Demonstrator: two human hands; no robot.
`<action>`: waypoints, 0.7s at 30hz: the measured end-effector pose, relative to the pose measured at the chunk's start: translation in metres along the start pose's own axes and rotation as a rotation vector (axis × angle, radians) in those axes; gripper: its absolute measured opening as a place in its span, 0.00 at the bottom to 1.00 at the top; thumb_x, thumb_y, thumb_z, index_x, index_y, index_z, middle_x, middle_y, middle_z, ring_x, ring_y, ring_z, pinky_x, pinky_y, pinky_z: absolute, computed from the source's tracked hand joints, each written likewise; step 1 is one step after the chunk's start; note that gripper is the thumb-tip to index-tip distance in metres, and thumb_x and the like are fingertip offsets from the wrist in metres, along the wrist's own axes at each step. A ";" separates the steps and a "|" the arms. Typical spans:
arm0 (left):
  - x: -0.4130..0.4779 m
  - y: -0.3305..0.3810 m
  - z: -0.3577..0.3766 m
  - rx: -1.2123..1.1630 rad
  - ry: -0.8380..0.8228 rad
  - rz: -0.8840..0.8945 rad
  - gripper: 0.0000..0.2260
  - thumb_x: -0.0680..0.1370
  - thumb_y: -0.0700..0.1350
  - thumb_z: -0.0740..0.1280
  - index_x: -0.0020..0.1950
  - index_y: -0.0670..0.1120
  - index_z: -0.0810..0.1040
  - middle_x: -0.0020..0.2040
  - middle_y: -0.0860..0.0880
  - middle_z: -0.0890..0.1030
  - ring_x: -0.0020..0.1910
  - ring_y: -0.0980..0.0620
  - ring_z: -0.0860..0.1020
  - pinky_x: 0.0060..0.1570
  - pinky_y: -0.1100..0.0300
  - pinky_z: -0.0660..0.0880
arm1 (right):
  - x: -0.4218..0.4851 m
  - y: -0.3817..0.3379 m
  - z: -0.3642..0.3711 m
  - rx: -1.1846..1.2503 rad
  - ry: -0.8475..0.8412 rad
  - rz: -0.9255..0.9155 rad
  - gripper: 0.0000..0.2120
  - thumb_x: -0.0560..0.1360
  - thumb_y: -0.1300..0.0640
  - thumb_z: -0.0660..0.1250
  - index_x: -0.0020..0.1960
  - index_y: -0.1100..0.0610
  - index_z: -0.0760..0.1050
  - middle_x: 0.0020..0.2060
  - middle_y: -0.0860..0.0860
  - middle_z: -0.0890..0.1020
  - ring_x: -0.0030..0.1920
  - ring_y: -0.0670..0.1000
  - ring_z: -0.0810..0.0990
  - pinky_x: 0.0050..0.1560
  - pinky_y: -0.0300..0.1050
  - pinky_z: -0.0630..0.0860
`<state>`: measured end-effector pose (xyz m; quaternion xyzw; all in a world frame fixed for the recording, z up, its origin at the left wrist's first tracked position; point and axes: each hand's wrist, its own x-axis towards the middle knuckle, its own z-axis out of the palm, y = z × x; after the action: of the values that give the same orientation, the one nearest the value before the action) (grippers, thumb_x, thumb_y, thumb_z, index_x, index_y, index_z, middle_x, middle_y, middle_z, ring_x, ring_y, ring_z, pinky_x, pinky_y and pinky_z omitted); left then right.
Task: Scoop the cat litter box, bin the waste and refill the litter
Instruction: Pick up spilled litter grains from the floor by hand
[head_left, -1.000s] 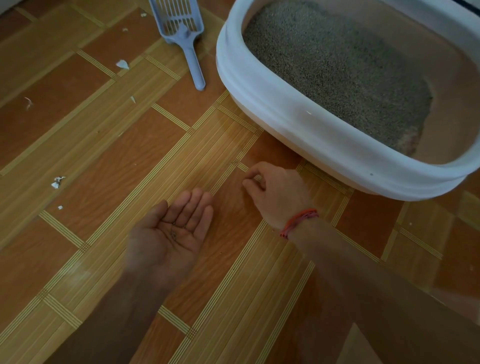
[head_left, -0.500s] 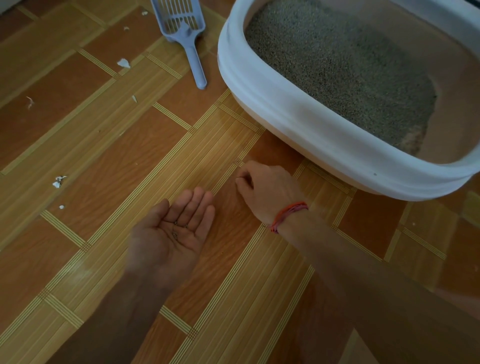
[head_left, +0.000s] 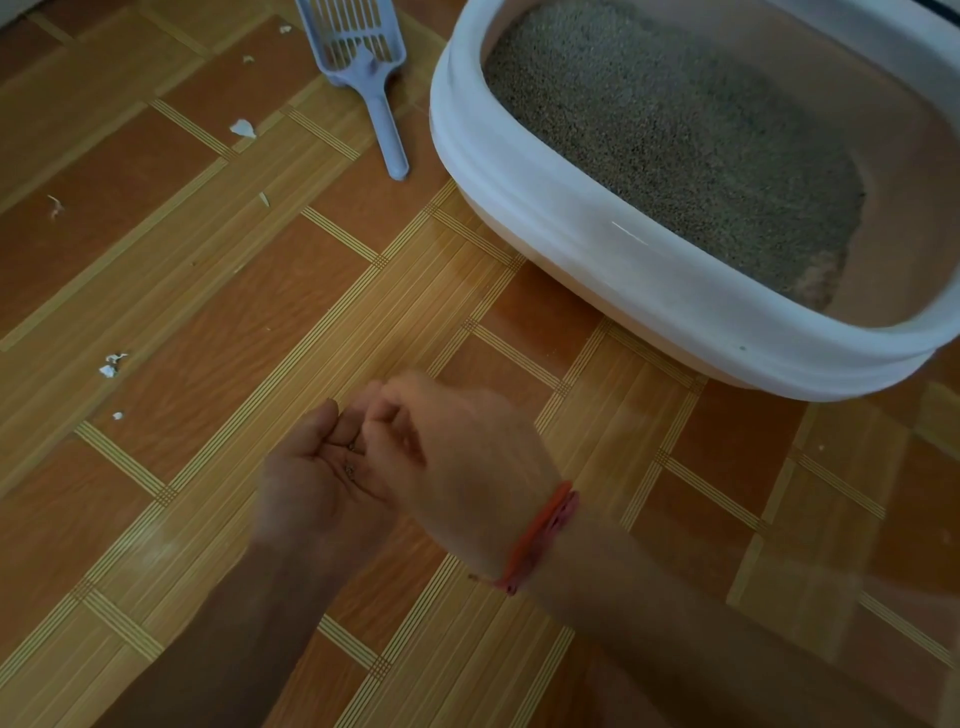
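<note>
Watching remotely: the floor (head_left: 218, 291) is wood-look sheet w/ orange-brown panels and pale striped bands, and the light is dim. The litter box (head_left: 571, 234) has a white rim over a beige base. Grey litter (head_left: 675, 130) is heaped toward its far-left end, w/ bare beige bottom showing at the near-right end. The scoop (head_left: 363, 62), pale blue and slotted, lies flat on the floor just left of the box, handle toward me, not touching it. White scraps (head_left: 242, 127) dot the floor further left of the box. Both hands sit in front of the box, well apart from it. L hand (head_left: 311, 483) is palm up, fingers relaxed and slightly cupped, w/ a few dark grains (head_left: 349, 466) on the palm. R hand (head_left: 457, 447), red band (head_left: 540, 535) on its wrist, is over L's fingers, its fingertips bunched in a pinch. It's blurred, so I can't tell if a grain is between them.
</note>
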<state>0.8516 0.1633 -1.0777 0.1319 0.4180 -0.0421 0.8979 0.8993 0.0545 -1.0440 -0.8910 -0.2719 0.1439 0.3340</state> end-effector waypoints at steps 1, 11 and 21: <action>-0.001 0.000 0.001 0.015 0.010 -0.016 0.21 0.84 0.49 0.53 0.55 0.39 0.83 0.49 0.44 0.85 0.48 0.48 0.85 0.46 0.52 0.83 | -0.002 -0.003 0.004 -0.009 -0.020 -0.017 0.09 0.80 0.49 0.58 0.49 0.52 0.74 0.36 0.50 0.81 0.37 0.54 0.81 0.36 0.53 0.78; 0.001 0.001 0.004 -0.024 0.014 -0.036 0.18 0.82 0.48 0.56 0.61 0.39 0.78 0.56 0.45 0.84 0.54 0.48 0.84 0.43 0.50 0.83 | -0.007 0.000 0.012 -0.001 -0.023 -0.070 0.06 0.77 0.50 0.64 0.47 0.52 0.76 0.35 0.49 0.82 0.37 0.52 0.81 0.36 0.53 0.79; 0.004 0.013 0.001 -0.042 0.005 0.095 0.24 0.83 0.46 0.54 0.42 0.37 0.86 0.54 0.42 0.85 0.54 0.44 0.84 0.53 0.48 0.80 | 0.020 0.058 -0.014 -0.116 0.042 0.235 0.07 0.80 0.48 0.61 0.49 0.46 0.78 0.37 0.42 0.80 0.41 0.44 0.80 0.44 0.47 0.80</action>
<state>0.8572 0.1757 -1.0775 0.1327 0.4141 0.0095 0.9004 0.9442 0.0227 -1.0741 -0.9372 -0.1667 0.1475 0.2685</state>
